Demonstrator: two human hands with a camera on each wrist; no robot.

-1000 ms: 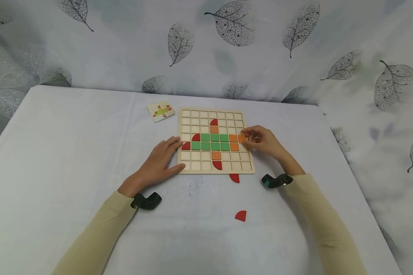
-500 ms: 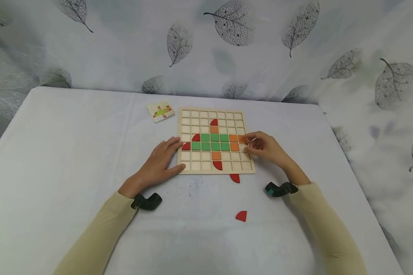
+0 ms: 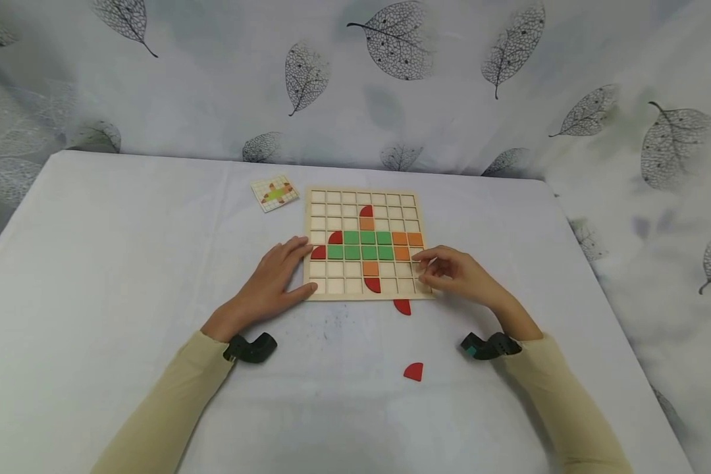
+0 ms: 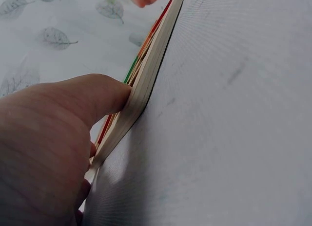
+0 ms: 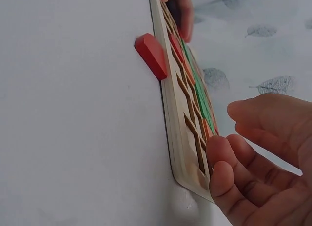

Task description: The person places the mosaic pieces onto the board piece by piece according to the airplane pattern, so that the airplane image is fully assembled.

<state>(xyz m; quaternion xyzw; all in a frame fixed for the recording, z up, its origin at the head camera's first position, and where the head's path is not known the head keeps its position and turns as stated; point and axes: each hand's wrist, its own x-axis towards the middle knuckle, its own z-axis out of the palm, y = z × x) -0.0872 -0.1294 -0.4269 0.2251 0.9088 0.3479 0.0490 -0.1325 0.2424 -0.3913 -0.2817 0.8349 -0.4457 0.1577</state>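
Note:
A wooden grid board [image 3: 332,287] lies on the table with green, orange and red pieces set in its cells. My left hand [image 3: 266,283] rests on its left edge, fingers spread; in the left wrist view the thumb [image 4: 105,97] touches the board's rim. Over the lower right of the board is my right hand [image 3: 459,273], with loosely bent fingers and nothing visible between them. The upper right orange square [image 3: 415,239] sits flat in its cell. One red quarter-circle piece [image 3: 402,307] touches the board's front edge, and another red quarter-circle piece [image 3: 413,372] lies nearer me.
A small pattern card [image 3: 274,193] lies at the board's back left, printed with a similar coloured figure. The table wears a white cloth [image 3: 124,263]. Behind it hangs a leaf-printed curtain [image 3: 213,79]. Each wrist carries a black camera, such as the left one [image 3: 251,347].
My right hand has let go of the upper right orange square and moved toward me, down the board's right side. The left hand stays on the left edge.

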